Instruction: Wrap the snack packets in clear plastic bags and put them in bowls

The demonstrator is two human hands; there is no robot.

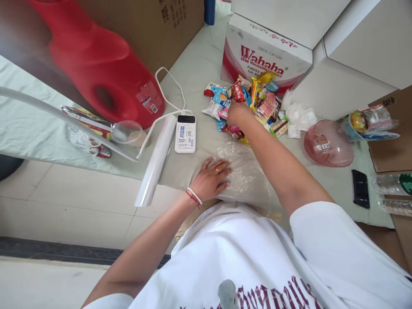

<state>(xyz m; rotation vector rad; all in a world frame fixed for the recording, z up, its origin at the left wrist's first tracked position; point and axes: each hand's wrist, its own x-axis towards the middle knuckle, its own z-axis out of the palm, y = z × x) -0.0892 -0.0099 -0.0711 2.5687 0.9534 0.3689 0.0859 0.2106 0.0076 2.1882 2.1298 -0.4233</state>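
My left hand [210,178] lies flat, fingers spread, on a clear plastic bag [247,174] at the near edge of the table; a ring and red-and-white wrist bands show on it. My right hand [238,113] reaches forward into a pile of wrapped snacks [254,101] in front of a Wahaha carton [262,58]. Its fingers are curled down among the wrappers, so what they hold is hidden.
A white power bank [186,134] with a cable and a roll of clear film [156,161] lie left of the bag. A red jug [103,68] stands at the back left. A pink bowl [328,143], a black phone [360,188] and bottles [394,184] sit right.
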